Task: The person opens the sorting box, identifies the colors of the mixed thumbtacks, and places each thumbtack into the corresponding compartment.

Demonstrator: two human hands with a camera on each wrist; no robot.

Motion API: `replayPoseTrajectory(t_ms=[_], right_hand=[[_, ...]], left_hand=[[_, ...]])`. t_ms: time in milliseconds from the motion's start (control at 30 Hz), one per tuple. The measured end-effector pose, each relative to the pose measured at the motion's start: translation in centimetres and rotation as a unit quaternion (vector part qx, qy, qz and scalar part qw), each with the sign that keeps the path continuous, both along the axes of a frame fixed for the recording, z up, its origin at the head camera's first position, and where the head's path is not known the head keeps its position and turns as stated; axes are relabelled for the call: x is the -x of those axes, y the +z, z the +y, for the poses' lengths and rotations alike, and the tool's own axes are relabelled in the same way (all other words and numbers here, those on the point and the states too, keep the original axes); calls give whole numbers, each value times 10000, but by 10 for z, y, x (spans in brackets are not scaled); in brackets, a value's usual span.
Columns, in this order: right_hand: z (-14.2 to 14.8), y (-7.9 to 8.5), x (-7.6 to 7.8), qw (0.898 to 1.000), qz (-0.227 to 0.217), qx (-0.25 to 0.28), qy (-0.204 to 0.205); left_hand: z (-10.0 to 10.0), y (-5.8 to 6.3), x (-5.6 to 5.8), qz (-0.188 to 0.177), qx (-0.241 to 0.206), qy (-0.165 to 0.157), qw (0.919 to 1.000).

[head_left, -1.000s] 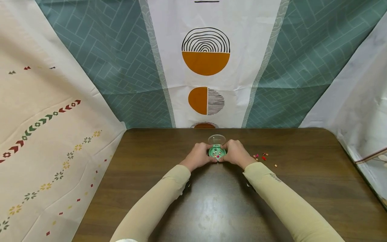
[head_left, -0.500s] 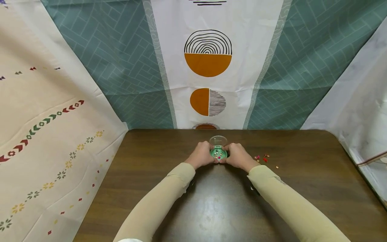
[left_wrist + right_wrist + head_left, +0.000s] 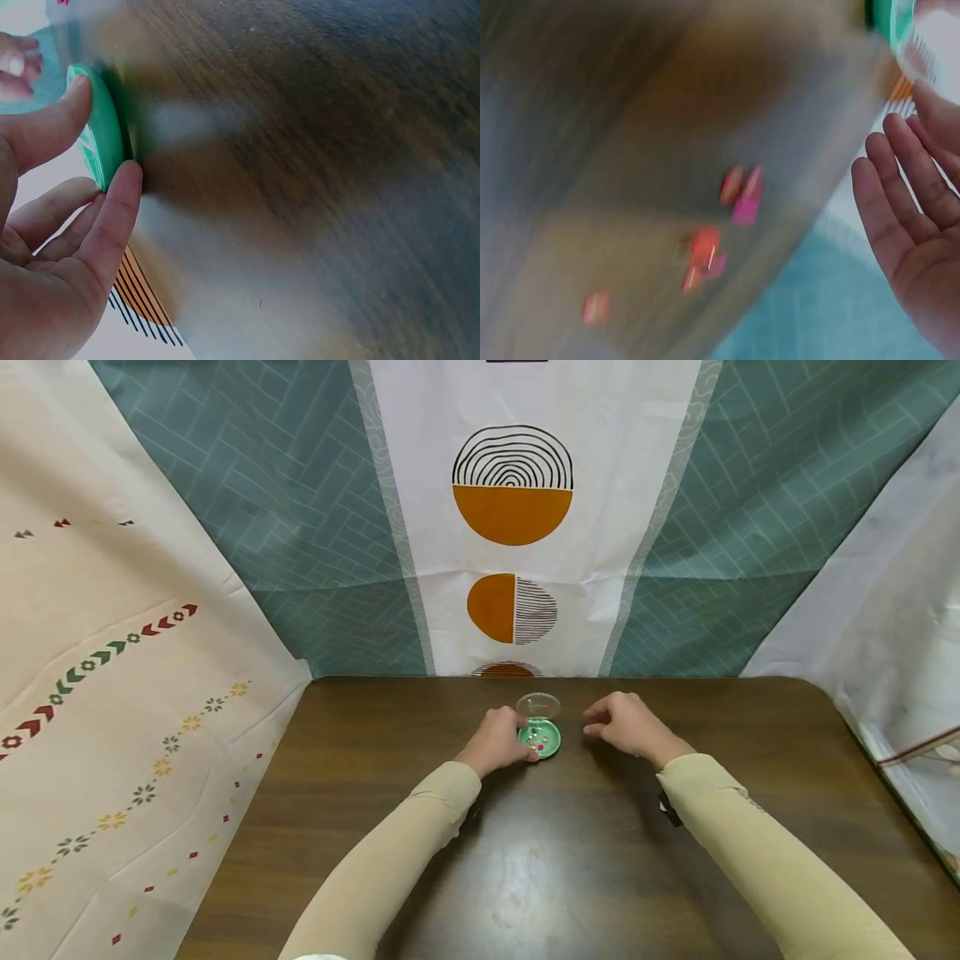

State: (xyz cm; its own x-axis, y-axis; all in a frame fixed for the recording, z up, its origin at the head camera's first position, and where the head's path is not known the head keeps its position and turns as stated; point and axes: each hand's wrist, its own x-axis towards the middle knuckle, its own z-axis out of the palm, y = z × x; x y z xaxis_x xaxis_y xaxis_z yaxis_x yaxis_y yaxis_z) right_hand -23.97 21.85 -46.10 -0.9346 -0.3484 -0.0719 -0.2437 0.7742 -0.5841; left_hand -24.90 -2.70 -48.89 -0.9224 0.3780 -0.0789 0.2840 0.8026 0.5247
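From where I stand, the round green case (image 3: 553,737) sits toward the far edge of the brown table (image 3: 525,877), its clear lid (image 3: 537,705) open behind it and small pieces (image 3: 541,747) inside. The person's left hand (image 3: 495,742) pinches its left rim between thumb and fingers. To the case's right and apart from it, the right hand (image 3: 628,724) has its fingers spread, holding nothing. Loose red and pink bits (image 3: 705,246), blurred, lie on the tabletop near that hand.
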Motion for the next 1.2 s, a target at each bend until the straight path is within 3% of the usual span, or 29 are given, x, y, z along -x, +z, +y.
replayPoseTrajectory(t_ms=[167, 233, 333, 500, 933, 1200], right_hand=[[37, 9, -3, 9970, 72, -673, -381], [47, 8, -5, 9940, 249, -997, -370], [53, 2, -9, 9929, 155, -1175, -138], [53, -9, -14, 9910, 157, -1313, 203], [52, -14, -19, 9830, 772, -1647, 233], [53, -13, -20, 9850, 716, -1560, 160]], left_hand=[[-2, -1, 2, 24, -69, -65, 10000], [-3, -1, 2, 16, -104, -66, 9999], [-5, -2, 3, -11, -132, -59, 9999], [-5, -2, 3, -32, -117, -65, 9999], [-4, 0, 1, 51, -113, -66, 9999], [-4, -4, 3, 18, -44, -71, 10000]])
